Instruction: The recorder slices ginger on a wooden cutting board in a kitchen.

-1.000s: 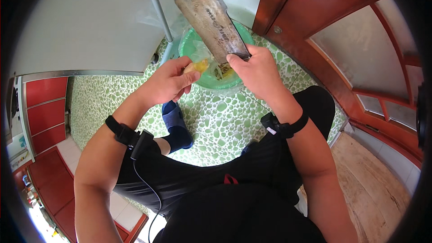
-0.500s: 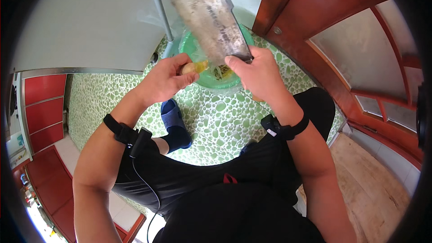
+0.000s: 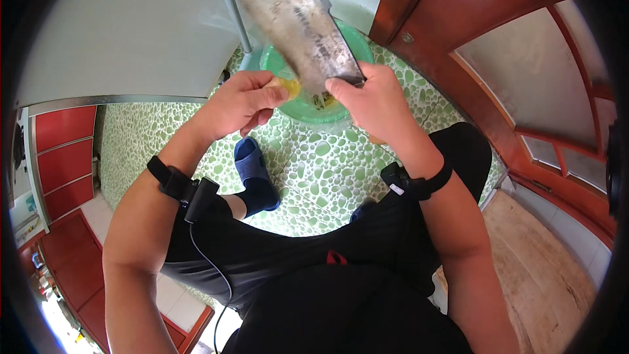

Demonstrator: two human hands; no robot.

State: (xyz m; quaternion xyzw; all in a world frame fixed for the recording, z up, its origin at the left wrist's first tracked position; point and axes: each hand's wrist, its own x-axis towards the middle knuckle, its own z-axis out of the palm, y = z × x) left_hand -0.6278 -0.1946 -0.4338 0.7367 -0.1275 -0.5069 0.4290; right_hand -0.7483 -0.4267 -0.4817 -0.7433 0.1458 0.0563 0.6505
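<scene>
My right hand grips a broad cleaver near the heel of its blade; the handle is hidden in my fist. The blade is grey and stained, tilting up and to the left. Pinched in my left hand is a piece of ginger, its yellow flesh bare at the end by the blade. Below both hands stands a green plastic bin with a clear bag liner. Dark and yellowish scraps lie inside it. The blade covers much of the bin.
A white panel with a grey pole rises at the left. On the right is a red-brown door with frosted panes. The floor has a green pebble pattern. My blue slipper rests near the bin.
The ginger has turned in my left hand, so less of its tan skin shows and my fingers have shifted around it. The cleaver has moved slightly left.
</scene>
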